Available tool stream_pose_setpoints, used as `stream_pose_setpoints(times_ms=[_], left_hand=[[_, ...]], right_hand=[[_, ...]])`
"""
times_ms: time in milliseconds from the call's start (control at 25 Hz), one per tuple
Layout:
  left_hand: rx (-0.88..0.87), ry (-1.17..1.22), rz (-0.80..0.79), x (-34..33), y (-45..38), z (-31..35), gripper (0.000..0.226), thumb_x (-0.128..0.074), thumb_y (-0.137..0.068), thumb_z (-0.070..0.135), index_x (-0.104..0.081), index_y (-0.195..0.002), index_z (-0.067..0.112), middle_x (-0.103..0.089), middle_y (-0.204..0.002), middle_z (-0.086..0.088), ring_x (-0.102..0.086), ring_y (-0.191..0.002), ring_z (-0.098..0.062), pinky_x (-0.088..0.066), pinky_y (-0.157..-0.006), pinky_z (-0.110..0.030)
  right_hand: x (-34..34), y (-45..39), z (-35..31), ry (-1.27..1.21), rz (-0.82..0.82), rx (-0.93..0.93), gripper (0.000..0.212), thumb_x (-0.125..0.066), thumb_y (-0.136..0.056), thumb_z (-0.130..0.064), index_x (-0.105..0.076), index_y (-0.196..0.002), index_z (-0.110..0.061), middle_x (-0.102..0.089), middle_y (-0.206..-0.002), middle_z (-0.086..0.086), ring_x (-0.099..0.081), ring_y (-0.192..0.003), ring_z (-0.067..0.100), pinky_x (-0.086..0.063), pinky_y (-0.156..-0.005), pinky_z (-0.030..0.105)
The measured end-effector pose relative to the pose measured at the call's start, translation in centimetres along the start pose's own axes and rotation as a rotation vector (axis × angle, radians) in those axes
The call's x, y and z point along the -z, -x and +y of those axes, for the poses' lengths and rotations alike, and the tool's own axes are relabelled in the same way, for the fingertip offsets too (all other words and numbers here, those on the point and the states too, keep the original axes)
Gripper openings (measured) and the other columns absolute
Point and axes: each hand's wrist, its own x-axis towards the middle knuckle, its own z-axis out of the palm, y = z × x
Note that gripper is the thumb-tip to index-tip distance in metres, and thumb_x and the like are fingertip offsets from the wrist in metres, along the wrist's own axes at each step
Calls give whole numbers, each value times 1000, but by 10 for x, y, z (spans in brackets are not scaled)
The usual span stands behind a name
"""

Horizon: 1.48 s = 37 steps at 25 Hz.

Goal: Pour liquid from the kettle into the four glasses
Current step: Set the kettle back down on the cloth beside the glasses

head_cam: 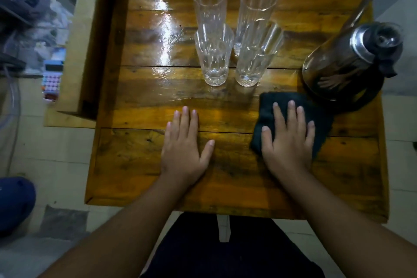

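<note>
Several tall clear faceted glasses stand upright in a square group at the middle back of the wooden table (135, 165): far left glass (208, 4), far right glass (257, 7), near left glass (213, 58), near right glass (255, 61). All look empty. A glass kettle (343, 65) with a steel collar and black lid stands at the right edge. My left hand (184, 146) lies flat on the wood, palm down, fingers apart. My right hand (288, 140) lies flat on a dark folded cloth (320, 119) just in front of the kettle.
A lower wooden shelf or bench (74, 74) adjoins the table on the left. Beyond it are cluttered plastic bags and boxes (52, 74). A blue object (13, 203) sits on the tiled floor at lower left. A metal rod (365, 2) slants behind the kettle.
</note>
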Motion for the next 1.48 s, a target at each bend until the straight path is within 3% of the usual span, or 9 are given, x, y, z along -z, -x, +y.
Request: stream_pose_setpoints(times_ms=[120, 400, 480, 640, 760, 920, 1000, 1240, 1480], left_hand=[[-5, -11, 19, -3, -1, 2, 83, -29, -95, 63, -3, -158, 17, 2, -167, -6, 10, -154, -23, -1, -123, -44], [-38, 61, -35, 5, 0, -5, 82, -27, -95, 62, 4, -158, 20, 12, -166, -2, 19, -152, -19, 5, -123, -42], [-64, 114, -42, 10, 0, -13, 79, -30, -96, 59, 4, -158, 23, 14, -166, 2, 20, -151, -15, 6, -123, -40], [-35, 83, -14, 10, -5, -21, 77, -26, -97, 55, 3, -158, 18, 11, -167, -1, 17, -152, -18, 7, -122, -40], [-23, 40, 2, 4, -7, -18, 76, -24, -97, 52, 1, -158, 15, 7, -167, -5, 12, -153, -22, 3, -123, -44], [-18, 46, 14, 4, -7, -14, 76, -26, -96, 52, -1, -158, 16, 5, -167, -4, 11, -153, -21, 4, -123, -43], [6, 56, 16, 5, -7, -11, 76, -28, -96, 51, 1, -158, 17, 7, -167, -3, 14, -153, -20, 4, -123, -44], [-71, 123, 4, 0, -2, 46, 75, -29, -97, 52, -1, -158, 20, 7, -167, 2, 16, -152, -16, 6, -122, -40], [-148, 83, -20, -21, -2, 116, 77, -27, -97, 56, 2, -158, 19, 8, -166, 0, 15, -152, -16, 8, -122, -37]], right_hand=[[-7, -4, -36, 2, -5, -27, 69, -31, -101, -48, -22, -165, -23, -15, -175, 10, -7, -160, 28, -5, -126, 55], [-13, 38, -12, 67, -108, 390, 65, -35, -101, -51, -32, -161, -28, -22, -172, 7, -14, -159, 27, -14, -125, 58], [-11, 36, -15, 50, -85, 305, 65, -35, -100, -52, -34, -161, -29, -22, -173, 8, -14, -160, 27, -12, -125, 58], [-23, 18, -86, 7, -9, -58, 69, -32, -101, -51, -25, -164, -25, -15, -174, 11, -7, -160, 30, -3, -125, 58], [-30, 18, -114, 28, -44, 77, 67, -32, -102, -49, -21, -165, -29, -14, -175, 8, -7, -160, 28, 1, -125, 55], [-17, 16, -75, 45, -119, 378, 65, -34, -101, -52, -26, -163, -34, -16, -174, 4, -8, -160, 25, -3, -127, 54], [-11, 14, -55, 29, -132, 433, 64, -36, -101, -52, -30, -162, -34, -19, -174, 4, -10, -160, 25, -7, -127, 54], [2, 10, 9, 26, -96, 247, 67, -36, -100, -54, -25, -163, -35, -13, -175, 3, -6, -161, 23, -1, -127, 48], [21, 9, 87, 33, -77, 177, 68, -35, -100, -54, -21, -164, -34, -13, -175, 5, -7, -160, 25, 0, -126, 47]])
